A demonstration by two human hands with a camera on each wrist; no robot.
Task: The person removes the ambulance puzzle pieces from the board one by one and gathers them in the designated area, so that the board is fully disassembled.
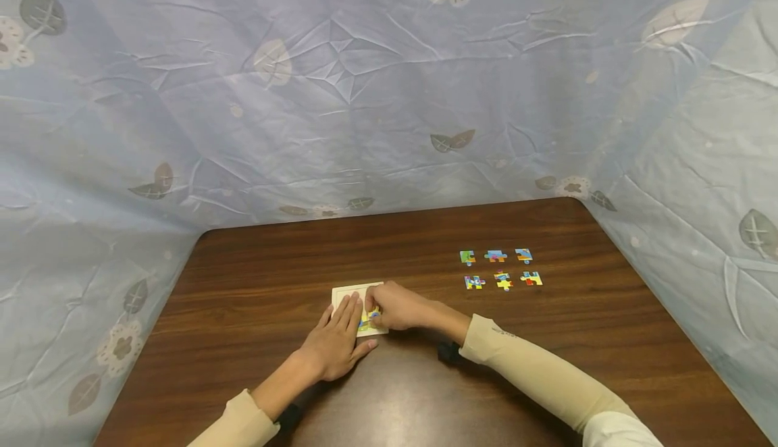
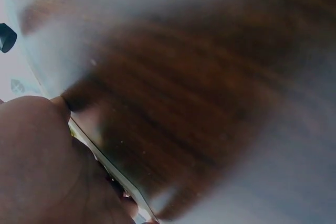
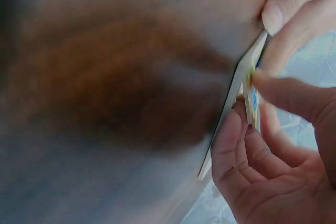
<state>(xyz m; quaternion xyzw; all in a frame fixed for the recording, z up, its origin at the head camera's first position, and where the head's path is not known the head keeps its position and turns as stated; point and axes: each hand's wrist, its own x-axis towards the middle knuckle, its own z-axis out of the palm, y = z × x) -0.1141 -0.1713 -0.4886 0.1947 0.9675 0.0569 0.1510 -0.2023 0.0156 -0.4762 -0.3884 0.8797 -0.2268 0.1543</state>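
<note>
A small jigsaw board with a pale cream border lies on the table, with some coloured puzzle area showing along its near side. My left hand rests on the board's left part, its fingers straight and its thumb out by the near edge. Over the board's right side, my right hand pinches a jigsaw piece between thumb and fingers, as the right wrist view shows. That piece stands tilted against the board's surface. Both hands cover much of the board. In the left wrist view, the palm hides most of it.
Several loose jigsaw pieces lie in two rows to the right of the board, beyond the right forearm. The brown wooden table has rounded far corners. Patterned cloth hangs around its back and sides.
</note>
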